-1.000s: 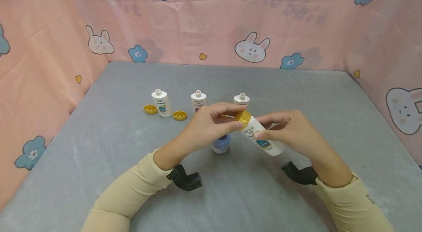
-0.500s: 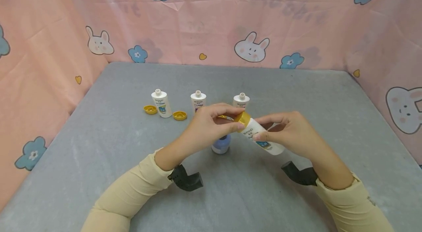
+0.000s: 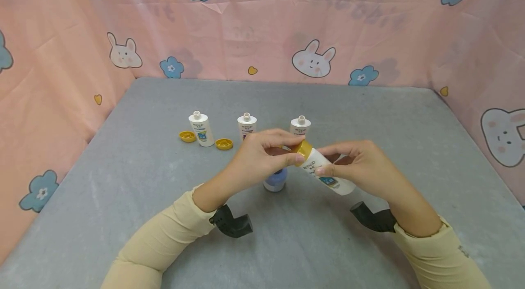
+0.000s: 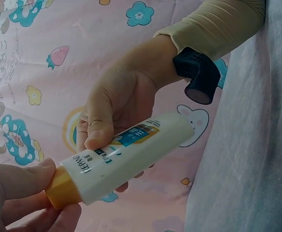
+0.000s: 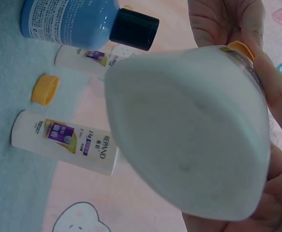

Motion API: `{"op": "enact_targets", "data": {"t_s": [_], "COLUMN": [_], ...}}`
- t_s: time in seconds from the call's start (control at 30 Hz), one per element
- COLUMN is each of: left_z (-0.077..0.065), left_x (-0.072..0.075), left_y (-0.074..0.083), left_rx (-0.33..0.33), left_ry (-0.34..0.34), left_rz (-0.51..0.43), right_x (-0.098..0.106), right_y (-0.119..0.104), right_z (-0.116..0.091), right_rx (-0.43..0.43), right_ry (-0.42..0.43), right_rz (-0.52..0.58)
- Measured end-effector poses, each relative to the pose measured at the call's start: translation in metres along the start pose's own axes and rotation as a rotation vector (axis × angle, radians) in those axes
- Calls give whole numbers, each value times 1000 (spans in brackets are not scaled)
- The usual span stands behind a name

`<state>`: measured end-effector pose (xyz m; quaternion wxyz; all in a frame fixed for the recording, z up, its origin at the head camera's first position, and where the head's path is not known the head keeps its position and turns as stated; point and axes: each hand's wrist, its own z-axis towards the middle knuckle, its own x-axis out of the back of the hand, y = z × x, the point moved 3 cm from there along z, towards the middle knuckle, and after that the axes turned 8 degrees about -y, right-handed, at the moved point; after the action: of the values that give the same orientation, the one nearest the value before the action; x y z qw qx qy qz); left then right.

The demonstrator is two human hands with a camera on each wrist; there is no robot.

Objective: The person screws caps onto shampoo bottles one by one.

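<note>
A white lotion bottle (image 3: 326,172) with a gold cap (image 3: 302,152) is held tilted above the table, cap end up and to the left. My right hand (image 3: 361,166) grips the bottle's body, thumb on the label side. The cap is pinched between the thumb and fingers of my left hand (image 3: 266,154), and it sits on the bottle's neck. In the left wrist view the bottle (image 4: 126,154) shows its printed label and the gold cap (image 4: 63,187) under the left fingers. The right wrist view looks at the bottle's white base (image 5: 189,135).
Three similar white bottles stand uncapped at the back: a left one (image 3: 201,129), a middle one (image 3: 247,126) and a right one (image 3: 301,126), partly hidden. Gold caps (image 3: 187,136) lie beside them. A blue bottle (image 3: 275,181) with a black cap (image 5: 134,29) stands below my left hand.
Both hands keep their hold on the bottle and its cap. The bottle has turned slightly and shifted only a little; everything else stays in place.
</note>
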<state>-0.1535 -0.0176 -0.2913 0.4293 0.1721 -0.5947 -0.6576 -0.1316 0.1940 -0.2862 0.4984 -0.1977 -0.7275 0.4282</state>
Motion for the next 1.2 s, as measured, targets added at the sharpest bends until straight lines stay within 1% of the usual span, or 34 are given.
{"op": "enact_targets", "data": {"t_s": [0.27, 0.53, 0.8, 1.03, 1.2], "left_z": [0, -1, -1, 0, 0], "left_x": [-1, 0, 0, 1, 1], "left_y": [0, 2, 2, 3, 3], "left_rx": [-17, -21, 2, -10, -30], "left_ry": [-11, -17, -28, -29, -29], "left_rz": [-25, 16, 21, 38, 35], "right_x": [1, 1, 1, 1, 2], "right_y": [1, 0, -1, 0, -1], "right_z": [0, 0, -1, -1, -1], "right_rx": [13, 36, 52, 46, 46], "right_ry": [-10, -24, -29, -28, -26], "right_rz": [12, 28, 42, 41, 39]}}
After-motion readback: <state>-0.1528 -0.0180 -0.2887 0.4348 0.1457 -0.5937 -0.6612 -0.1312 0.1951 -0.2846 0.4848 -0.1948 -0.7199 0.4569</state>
